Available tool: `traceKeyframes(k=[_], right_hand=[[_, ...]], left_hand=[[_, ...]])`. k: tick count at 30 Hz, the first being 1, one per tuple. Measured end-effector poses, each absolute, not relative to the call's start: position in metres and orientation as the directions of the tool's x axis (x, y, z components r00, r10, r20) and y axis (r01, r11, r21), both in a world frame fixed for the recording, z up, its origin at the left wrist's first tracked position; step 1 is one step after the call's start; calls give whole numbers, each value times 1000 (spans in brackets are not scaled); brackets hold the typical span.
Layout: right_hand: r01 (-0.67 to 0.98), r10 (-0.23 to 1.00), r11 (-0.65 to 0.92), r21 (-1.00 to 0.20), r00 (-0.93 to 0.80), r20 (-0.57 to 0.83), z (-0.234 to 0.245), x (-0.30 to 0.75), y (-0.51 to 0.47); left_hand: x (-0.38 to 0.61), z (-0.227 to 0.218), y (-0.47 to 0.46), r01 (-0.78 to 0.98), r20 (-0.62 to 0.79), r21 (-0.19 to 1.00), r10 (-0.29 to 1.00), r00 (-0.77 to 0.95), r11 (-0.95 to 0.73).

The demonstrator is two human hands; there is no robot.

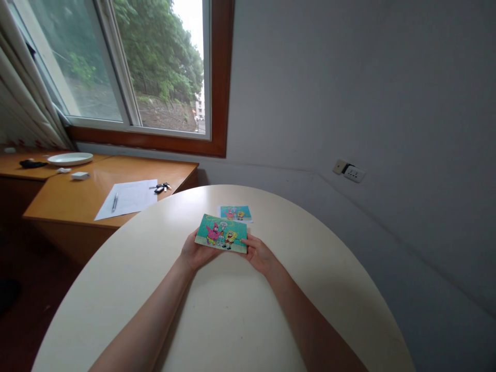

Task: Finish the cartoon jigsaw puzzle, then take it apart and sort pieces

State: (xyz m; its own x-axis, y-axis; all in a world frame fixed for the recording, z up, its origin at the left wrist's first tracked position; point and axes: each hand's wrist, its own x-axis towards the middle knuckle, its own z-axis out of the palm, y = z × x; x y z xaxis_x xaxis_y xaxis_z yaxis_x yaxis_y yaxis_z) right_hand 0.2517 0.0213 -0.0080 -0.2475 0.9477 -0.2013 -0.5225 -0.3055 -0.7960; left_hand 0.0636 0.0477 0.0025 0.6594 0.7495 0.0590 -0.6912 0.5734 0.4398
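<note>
Between my two hands is a flat teal cartoon jigsaw puzzle, with faint piece lines and pink, pale and yellow figures on its face. It is held above the table, tilted toward me. My left hand supports its left side and lower edge from beneath, with most of the fingers hidden behind it. My right hand grips the right edge, fingertips on the front. Just beyond, a smaller picture card with a similar cartoon lies flat on the table, its near edge partly covered by the puzzle.
The round white table curves around me. At the left stands a wooden desk with a paper sheet, a pen, keys, a small white box and a white plate. A wall socket is at the right.
</note>
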Motion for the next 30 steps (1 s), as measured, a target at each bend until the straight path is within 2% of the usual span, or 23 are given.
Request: traceKeyframes(k=[7,12,20,25,30], right_hand=[[-550,928,-352,-757,-307,-208,-4,252,18],[-592,929,-363,-720,-287,-232,-2,254,14],[-563,914,-405,-720,-276,-298,-1,256,16],[-567,915,-403,-719,-270,-300,3,257,18],[-529,916,-396,-751,-281,-285,5,256,18]], left_hand=[[62,-4,49,-697,56,423,751,658,579],[58,-11,52,-715,56,383,758,650,585],[62,1,48,-717,-101,353,786,610,601],[61,5,48,-699,-222,401,803,553,592],[58,4,45,-670,-227,446,799,556,593]])
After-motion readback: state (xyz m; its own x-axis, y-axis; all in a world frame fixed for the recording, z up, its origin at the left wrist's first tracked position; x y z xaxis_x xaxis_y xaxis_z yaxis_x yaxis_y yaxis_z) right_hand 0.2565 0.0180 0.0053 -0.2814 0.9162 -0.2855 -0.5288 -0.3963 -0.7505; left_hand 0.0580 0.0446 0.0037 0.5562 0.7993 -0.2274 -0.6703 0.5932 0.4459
